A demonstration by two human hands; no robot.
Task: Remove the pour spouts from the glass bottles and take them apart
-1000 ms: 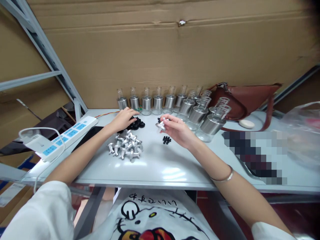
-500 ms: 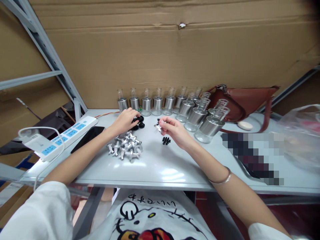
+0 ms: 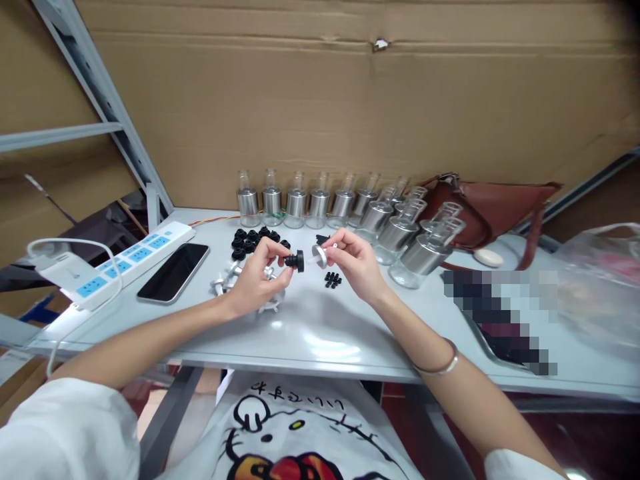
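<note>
My left hand (image 3: 255, 279) pinches a small black rubber stopper (image 3: 296, 261) above the grey table (image 3: 320, 333). My right hand (image 3: 353, 261) pinches a small silver metal fitting (image 3: 320, 254) facing the stopper, the two parts almost touching. Under my left hand lies a pile of silver fittings (image 3: 225, 280), partly hidden. A heap of black stoppers (image 3: 253, 239) sits behind it. A cluster of tiny black pieces (image 3: 333, 279) lies below my right hand.
Glass bottles with silver collars (image 3: 320, 203) stand in rows at the back against the cardboard wall. A phone (image 3: 173, 271) and a white power strip (image 3: 125, 261) lie on the left. A brown bag (image 3: 490, 203) and a plastic bag (image 3: 600, 280) sit on the right.
My left hand left the black heap at the back with one stopper and came toward my right hand. My right hand kept its silver fitting and turned it toward the stopper.
</note>
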